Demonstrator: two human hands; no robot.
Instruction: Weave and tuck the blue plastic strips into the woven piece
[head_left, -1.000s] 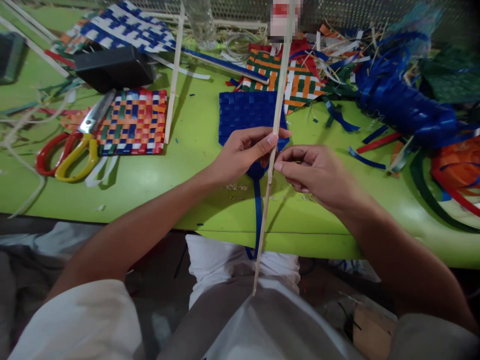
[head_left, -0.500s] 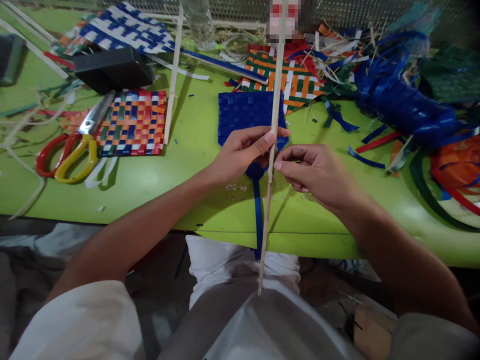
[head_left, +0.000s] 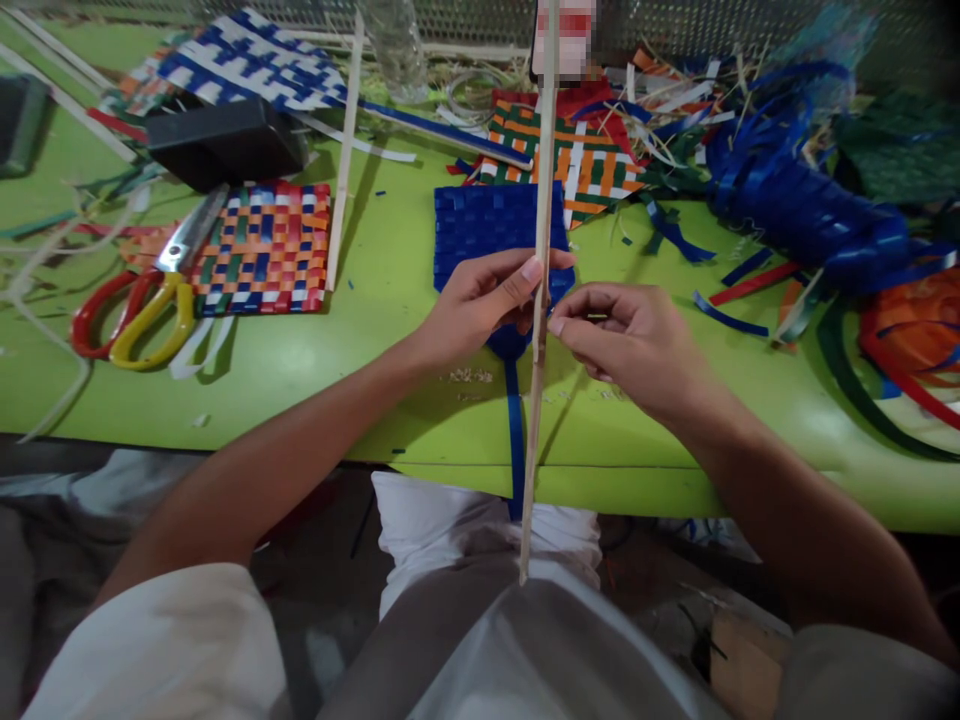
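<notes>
My left hand (head_left: 487, 300) is closed round a long, pale wooden stick (head_left: 547, 140), with the thumb pressed on its face. The stick stands nearly upright in the view, its lower end by the grey shirt. Just right of it, my right hand (head_left: 630, 335) is pinched, fingertips close against the stick's edge. Anything small between those fingertips is hidden. Behind and beneath the hands lies a blue woven fan-like piece (head_left: 480, 225), narrowing to a point. From that point a blue strip (head_left: 514, 420) runs down over the table edge.
Scissors (head_left: 172, 270) with red and yellow handles lie at left against an orange checked woven piece (head_left: 274, 245). A black box (head_left: 225, 145) sits behind them. Blue plastic strips (head_left: 806, 205) are heaped at right. Pale shavings (head_left: 471, 376) dot the green table (head_left: 360, 370).
The stick's upper part has shifted slightly left. Both hands stay in nearly the same places, the right one still pinched beside the stick.
</notes>
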